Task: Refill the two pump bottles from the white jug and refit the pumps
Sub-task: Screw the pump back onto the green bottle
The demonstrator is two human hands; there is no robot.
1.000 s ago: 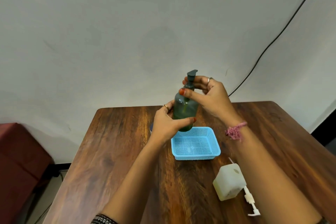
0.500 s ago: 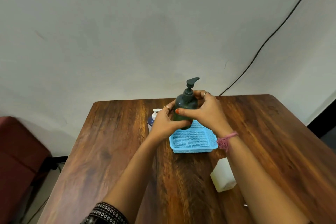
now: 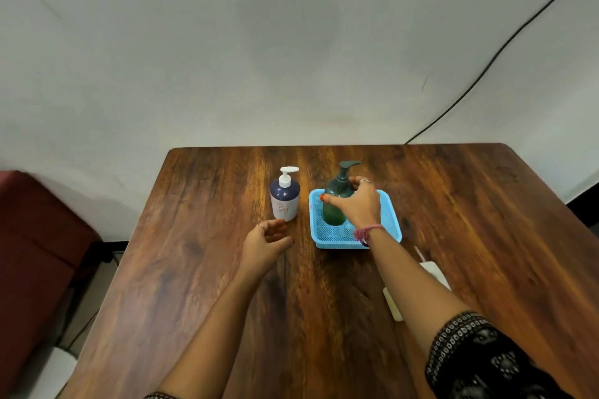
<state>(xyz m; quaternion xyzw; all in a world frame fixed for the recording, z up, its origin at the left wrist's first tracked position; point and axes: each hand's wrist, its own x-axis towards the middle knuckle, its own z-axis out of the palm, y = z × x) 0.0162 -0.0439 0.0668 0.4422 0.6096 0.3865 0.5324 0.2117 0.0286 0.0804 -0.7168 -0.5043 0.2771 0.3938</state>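
Note:
The dark green pump bottle [image 3: 335,204] stands upright in the blue mesh basket [image 3: 387,227] with its dark pump fitted. My right hand [image 3: 358,204] grips its body, thumb on the left side and fingers round the back. A navy and white pump bottle [image 3: 284,196] with a white pump stands on the table left of the basket. My left hand [image 3: 265,241] hovers just in front of that bottle, fingers loosely spread, holding nothing. The white jug [image 3: 428,272] lies near my right forearm, which hides most of it.
The wooden table [image 3: 194,269] stretches toward a grey wall. A black cable [image 3: 486,65] runs down the wall at the right. A dark red seat [image 3: 35,236] stands left of the table, beyond its left edge.
The green bottle has come down from mid-air into the blue basket. My left hand has let go of it and moved left and down. The navy bottle is now in full view.

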